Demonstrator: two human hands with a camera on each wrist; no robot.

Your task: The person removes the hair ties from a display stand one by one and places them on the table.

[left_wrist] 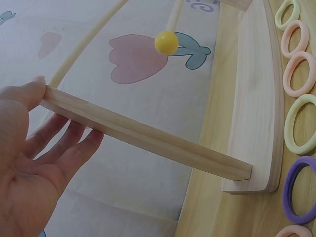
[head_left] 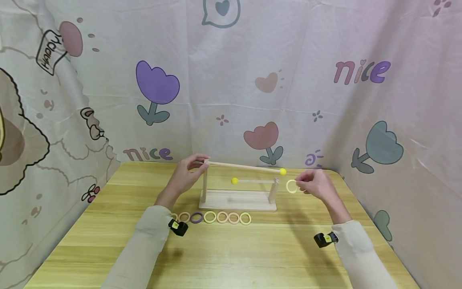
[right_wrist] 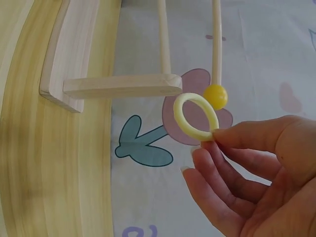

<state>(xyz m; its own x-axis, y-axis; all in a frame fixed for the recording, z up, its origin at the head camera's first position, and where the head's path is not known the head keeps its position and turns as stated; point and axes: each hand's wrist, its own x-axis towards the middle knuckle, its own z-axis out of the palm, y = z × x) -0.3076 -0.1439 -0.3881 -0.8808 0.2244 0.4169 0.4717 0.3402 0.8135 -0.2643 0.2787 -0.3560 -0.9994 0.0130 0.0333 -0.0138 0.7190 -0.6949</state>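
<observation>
A wooden stand [head_left: 238, 200] has an upper rod [head_left: 245, 166] and a shorter lower rod [head_left: 256, 181], tipped by yellow balls [head_left: 283, 171] that face opposite ways. My left hand [head_left: 185, 174] grips the top of its taller post [left_wrist: 148, 133], thumb above and fingers underneath in the left wrist view. Out to the right, my right hand [head_left: 317, 184] pinches a pale yellow ring [right_wrist: 179, 111] between thumb and fingertips. The ring is held up beside the upper rod's ball [right_wrist: 215, 97], which it partly overlaps in the right wrist view. No ring hangs on either rod.
In front of the stand, a row of several rings lies on the wooden table [head_left: 231, 257]: pale yellow, pink and one purple ring [left_wrist: 287, 190]. My left sleeve partly covers the row's left end. A printed curtain [head_left: 223, 80] hangs behind the table.
</observation>
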